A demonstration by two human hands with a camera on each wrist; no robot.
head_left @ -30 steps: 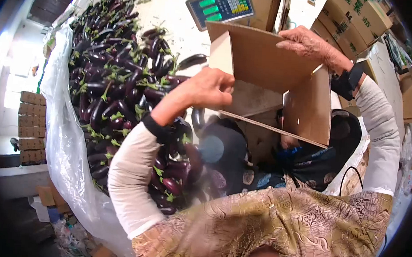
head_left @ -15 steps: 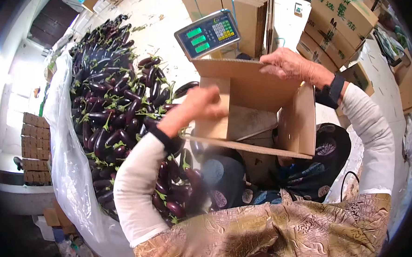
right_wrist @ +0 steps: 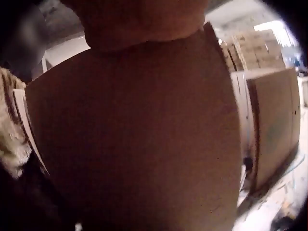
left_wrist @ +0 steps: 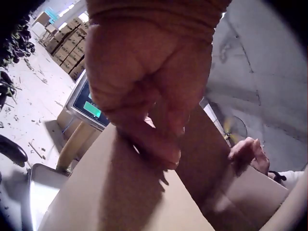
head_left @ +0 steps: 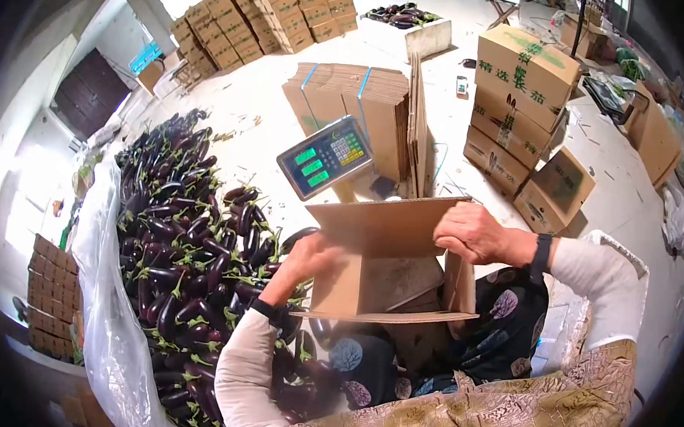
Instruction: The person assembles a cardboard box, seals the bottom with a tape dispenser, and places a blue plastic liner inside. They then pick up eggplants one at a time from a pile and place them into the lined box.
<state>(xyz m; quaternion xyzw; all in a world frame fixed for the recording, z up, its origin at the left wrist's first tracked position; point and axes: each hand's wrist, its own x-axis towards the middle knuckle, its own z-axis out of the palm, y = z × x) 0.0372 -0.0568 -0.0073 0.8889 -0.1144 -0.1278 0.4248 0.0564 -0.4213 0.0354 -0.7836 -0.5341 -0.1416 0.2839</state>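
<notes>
An open cardboard box (head_left: 338,287) stands between my two hands in front of the body, its top open and a pale grey surface visible inside. My left hand (head_left: 305,262), slightly blurred, is at the left wall's upper edge; in the left wrist view the fingers (left_wrist: 161,156) bend over that edge. My right hand (head_left: 472,234) grips the top edge of the right wall near the far corner. From the right wrist, the outside of a box wall (right_wrist: 144,130) fills most of the view below the hand. A scale display (head_left: 325,157) with green readouts rises just behind the box.
A big heap of eggplants (head_left: 192,275) lies to the left, bordered by clear plastic sheeting (head_left: 115,341). Flattened cartons (head_left: 348,105) tied with blue straps stand behind the scale. Printed boxes (head_left: 518,99) are stacked at the right, more cartons (head_left: 267,16) at the back.
The head view has tilted up, showing more of the room. My left hand has shifted from the near left corner to the left wall's edge. The right hand stays on the box's edge.
</notes>
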